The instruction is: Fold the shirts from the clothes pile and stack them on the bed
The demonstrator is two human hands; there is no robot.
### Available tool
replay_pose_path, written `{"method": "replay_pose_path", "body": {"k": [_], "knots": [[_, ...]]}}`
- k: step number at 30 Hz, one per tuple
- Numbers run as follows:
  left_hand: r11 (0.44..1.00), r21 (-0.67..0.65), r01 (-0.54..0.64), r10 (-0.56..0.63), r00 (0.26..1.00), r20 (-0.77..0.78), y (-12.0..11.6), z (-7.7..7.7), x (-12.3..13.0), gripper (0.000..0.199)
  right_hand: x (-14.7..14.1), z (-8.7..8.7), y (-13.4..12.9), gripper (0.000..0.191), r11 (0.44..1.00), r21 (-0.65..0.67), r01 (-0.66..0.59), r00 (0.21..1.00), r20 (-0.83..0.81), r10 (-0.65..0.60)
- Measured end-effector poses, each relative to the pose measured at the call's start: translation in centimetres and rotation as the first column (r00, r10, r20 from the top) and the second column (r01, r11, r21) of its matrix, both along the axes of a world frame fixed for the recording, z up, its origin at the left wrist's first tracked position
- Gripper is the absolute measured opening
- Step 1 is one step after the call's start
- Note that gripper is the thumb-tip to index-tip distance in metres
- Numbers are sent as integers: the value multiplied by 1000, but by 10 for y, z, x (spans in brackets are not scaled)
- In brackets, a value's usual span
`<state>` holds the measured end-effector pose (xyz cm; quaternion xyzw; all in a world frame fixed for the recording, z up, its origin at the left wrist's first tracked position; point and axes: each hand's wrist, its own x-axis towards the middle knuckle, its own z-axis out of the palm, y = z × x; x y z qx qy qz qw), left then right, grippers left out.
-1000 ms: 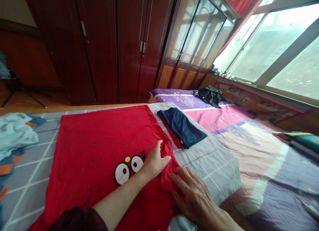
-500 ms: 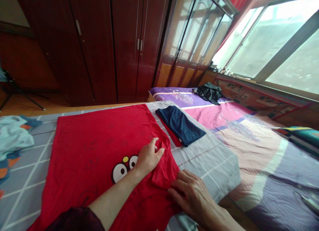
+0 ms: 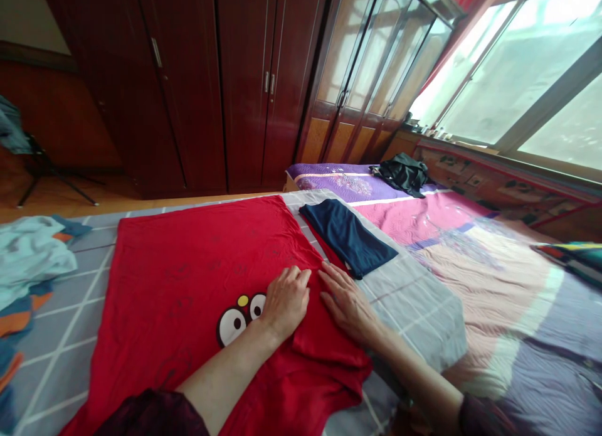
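Observation:
A red T-shirt [image 3: 174,279] lies spread over the grey checked bed, printed with big cartoon eyes and a small yellow spot. On its right part rests my left hand [image 3: 285,303], fingers curled down and closed on the cloth beside the eyes; the fingertips are partly hidden. Close by, my right hand [image 3: 347,303] lies with fingers stretched out along the shirt's right edge, touching the fabric. Below both hands the red cloth is bunched and folded. Just beyond the right hand is a folded dark blue garment [image 3: 350,235] with red cloth under it.
Pale green and orange clothes [image 3: 32,254] lie heaped at the left of the grey checked sheet [image 3: 61,323]. A second bed with a patchwork cover [image 3: 489,273] adjoins on the right, holding a black garment [image 3: 402,172]. Dark red wardrobes [image 3: 188,91] line the back. A tripod [image 3: 51,172] stands far left.
My right hand has moved forward along the shirt's right edge and straightened its fingers. My left hand has curled its fingers. The shirt's right edge has shifted under them.

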<state>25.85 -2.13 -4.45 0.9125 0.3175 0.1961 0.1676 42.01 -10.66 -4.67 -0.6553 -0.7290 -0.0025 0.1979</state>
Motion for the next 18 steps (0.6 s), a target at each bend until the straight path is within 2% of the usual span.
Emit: {"method": "replay_pose_path", "body": {"k": [4, 7, 10, 12, 15, 18], "knots": [[997, -68, -43, 41, 999, -17, -1, 6, 2, 37, 8, -2, -13, 35, 971, 216, 106, 979, -194, -64], [983, -171, -67, 47, 992, -119, -2, 13, 2, 51, 9, 3, -39, 24, 960, 213, 181, 959, -253, -125], [974, -224, -45, 5, 985, -175, -1, 15, 3, 62, -2, 10, -71, 18, 977, 89, 192, 955, -245, -166], [966, -258, -33, -10, 987, -163, 1, 14, 4, 59, -15, 13, -89, 19, 986, 33, 165, 960, -236, -153], [941, -328, -78, 41, 992, -119, 5, 11, 6, 51, -36, 12, -106, 24, 992, 64, 104, 980, -175, -92], [930, -346, -122, 88, 990, -113, 9, 9, 8, 47, -48, 4, -113, 28, 986, 159, 50, 999, -30, -45]]}}
